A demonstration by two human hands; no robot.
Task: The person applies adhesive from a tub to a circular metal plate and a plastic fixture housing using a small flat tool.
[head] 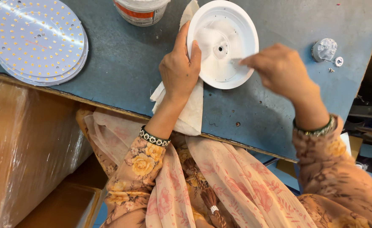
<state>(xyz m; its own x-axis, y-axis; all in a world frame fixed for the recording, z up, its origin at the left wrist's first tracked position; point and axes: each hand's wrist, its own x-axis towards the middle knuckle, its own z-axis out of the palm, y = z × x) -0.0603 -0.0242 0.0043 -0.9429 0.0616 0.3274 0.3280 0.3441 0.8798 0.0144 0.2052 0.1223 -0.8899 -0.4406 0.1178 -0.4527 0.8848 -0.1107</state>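
**Both hands at the white lamp housing**

While you leaned over the blue bench point(122, 63), your left hand point(178, 69) gripped the near-left rim of the round white lamp housing point(222, 43), thumb lying along the outer edge and fingers curled over the lip. That hand also rested on a white cloth point(189, 112), which ran under the housing and hung past the front edge of the bench. Your right hand point(279, 69) reached in from the right, its fingertips pinched together on a small pale piece just inside the housing's bowl; what that piece was could not be told. The housing lay open side up near the far edge of the bench. A stack of round LED boards point(37, 40) sat well apart at far left, a white tub point(140, 10) stood behind, and a small silvery part point(324, 49) with screws lay to the right.
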